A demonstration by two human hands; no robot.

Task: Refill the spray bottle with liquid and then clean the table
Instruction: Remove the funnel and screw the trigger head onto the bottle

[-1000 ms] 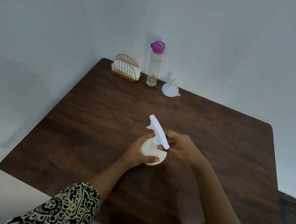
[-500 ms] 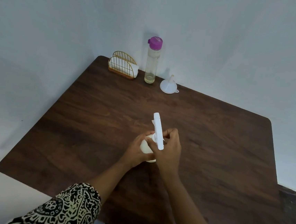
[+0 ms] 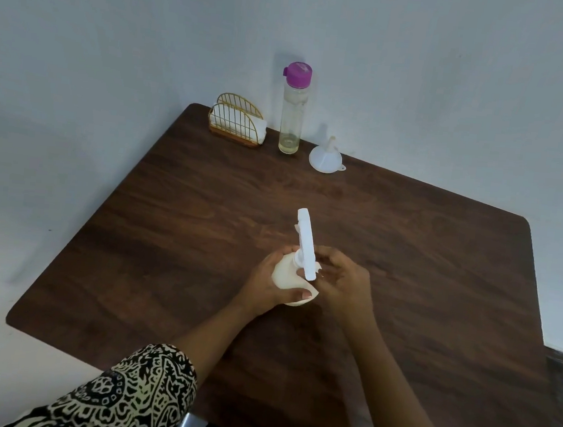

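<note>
A white spray bottle (image 3: 288,276) stands in the middle of the dark wooden table (image 3: 168,236). My left hand (image 3: 266,284) grips its round body from the left. Its white trigger head (image 3: 306,246) points away from me. My right hand (image 3: 342,284) is at the bottle's neck under the head, fingers curled round the collar. A tall clear bottle (image 3: 292,118) with a purple cap and a little yellowish liquid at the bottom stands at the far edge. A white funnel (image 3: 325,157) lies mouth down to its right.
A gold wire napkin holder (image 3: 236,119) with white napkins sits at the far left corner against the wall. The table's right edge borders a dark floor strip (image 3: 561,395). Patterned sleeves cover both my forearms near the front edge.
The trigger head has turned from pointing far-left to pointing almost straight away. My right hand shifted round the neck and back to the right side. The bottle body stayed in my left hand.
</note>
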